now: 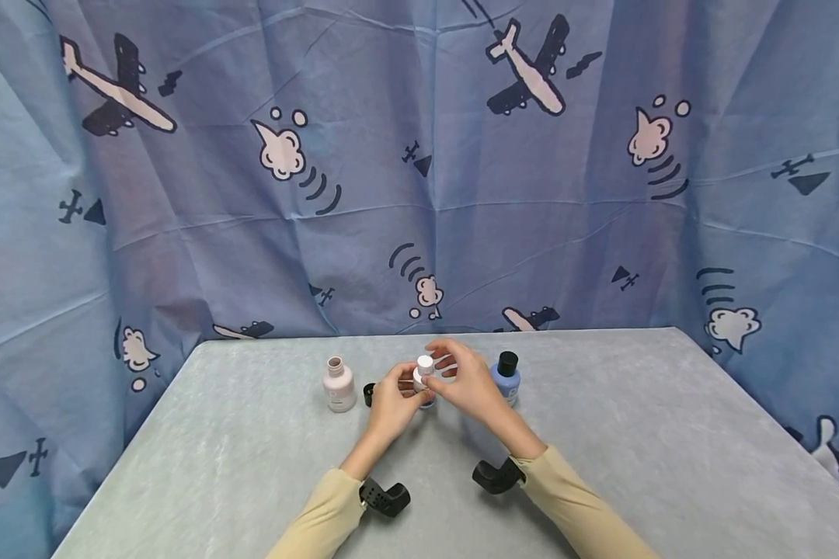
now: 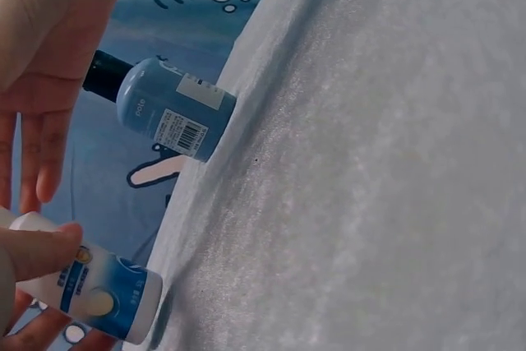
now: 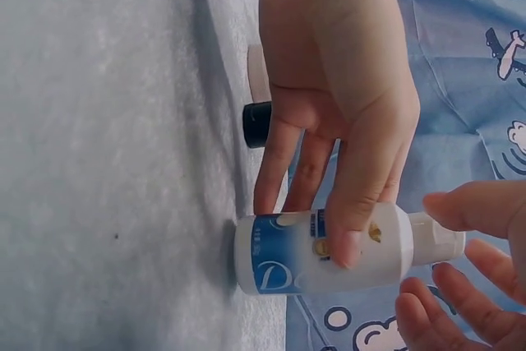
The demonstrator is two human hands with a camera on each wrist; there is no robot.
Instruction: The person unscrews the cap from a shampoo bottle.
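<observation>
My left hand grips a white bottle with a blue label around its body. The bottle stands upright on the table, its white cap on top. Around that cap is my right hand, fingers spread and loosely bent. In the right wrist view its thumb overlaps the cap's edge; whether it touches cannot be told. Left of the hands stands a pale pink bottle with an uncovered neck. A black cap lies beside my left hand, partly hidden by it.
A blue bottle with a black cap stands just beyond my right hand, partly covered by it. The pale grey table ends at the back before a blue curtain printed with planes. Black wrist devices sit on both forearms.
</observation>
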